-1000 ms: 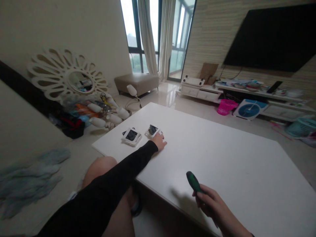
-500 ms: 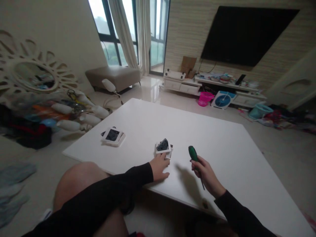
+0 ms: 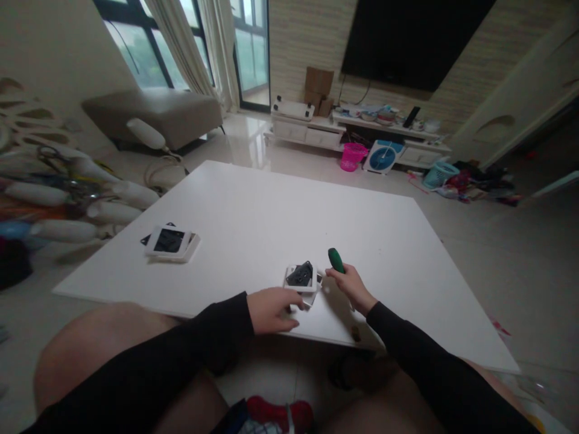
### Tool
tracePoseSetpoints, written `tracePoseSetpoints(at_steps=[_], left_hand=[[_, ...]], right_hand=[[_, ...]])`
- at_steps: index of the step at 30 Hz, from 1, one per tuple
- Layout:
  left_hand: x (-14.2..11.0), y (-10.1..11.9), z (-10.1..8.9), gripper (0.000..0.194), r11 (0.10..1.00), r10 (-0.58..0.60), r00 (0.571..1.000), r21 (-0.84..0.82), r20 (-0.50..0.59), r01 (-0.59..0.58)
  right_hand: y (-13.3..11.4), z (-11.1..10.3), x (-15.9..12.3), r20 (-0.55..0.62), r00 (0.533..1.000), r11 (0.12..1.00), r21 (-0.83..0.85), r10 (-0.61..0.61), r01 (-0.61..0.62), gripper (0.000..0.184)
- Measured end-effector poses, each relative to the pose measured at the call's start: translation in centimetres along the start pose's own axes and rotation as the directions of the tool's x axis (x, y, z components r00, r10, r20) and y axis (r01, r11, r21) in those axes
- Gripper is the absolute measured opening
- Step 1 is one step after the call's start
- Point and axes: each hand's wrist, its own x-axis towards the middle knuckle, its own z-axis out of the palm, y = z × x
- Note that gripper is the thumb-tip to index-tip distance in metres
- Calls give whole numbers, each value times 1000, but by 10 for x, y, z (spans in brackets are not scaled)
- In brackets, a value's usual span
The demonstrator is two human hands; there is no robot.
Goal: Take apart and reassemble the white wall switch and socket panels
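Observation:
My right hand (image 3: 351, 287) is closed around a screwdriver with a green handle (image 3: 335, 260). The handle points up and away, and most of the shaft is hidden by the hand. Just left of it lies a small stack of white square frames and dark plates, with a black socket-like plate (image 3: 300, 275) on top at an angle. My left hand (image 3: 275, 309) is at the near side of this stack, thumb and fingers apart. Its fingertips are by the lower white piece (image 3: 309, 298); whether they touch it I cannot tell.
A second stack of white frames (image 3: 186, 252) with dark plates lies on the left of the white table (image 3: 271, 211). A small brown object (image 3: 356, 333) is at the table's near edge. Lamp arms with white shades (image 3: 63, 231) stand close to the left side.
The view has tilted down and turned right. My right hand has come closer to the stack with the screwdriver. My left hand has drawn slightly back toward the stack's near left side.

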Motion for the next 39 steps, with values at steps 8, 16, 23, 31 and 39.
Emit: tracePoseSetpoints(at_steps=[8,16,23,31,39], left_hand=[[16,-54,-33,11,748,-581,753,-567,-307,346],[35,-72,-3,20,591,-611,780,-733,-136,336],[36,-70,-7,26,521,-614,778,-809,-132,274],[35,-63,-8,35,431,-646,752,-876,-131,217],[35,-60,-12,39,393,-659,740,-901,-135,185]], right_hand=[[-5,6,-3,69,997,999,35,-22,20,41],[-8,10,-8,151,988,997,77,-34,22,45],[-11,10,-11,181,983,996,84,-31,16,43],[-16,10,-15,183,983,995,98,-32,14,41],[-21,10,-19,213,977,990,142,-22,-9,41]])
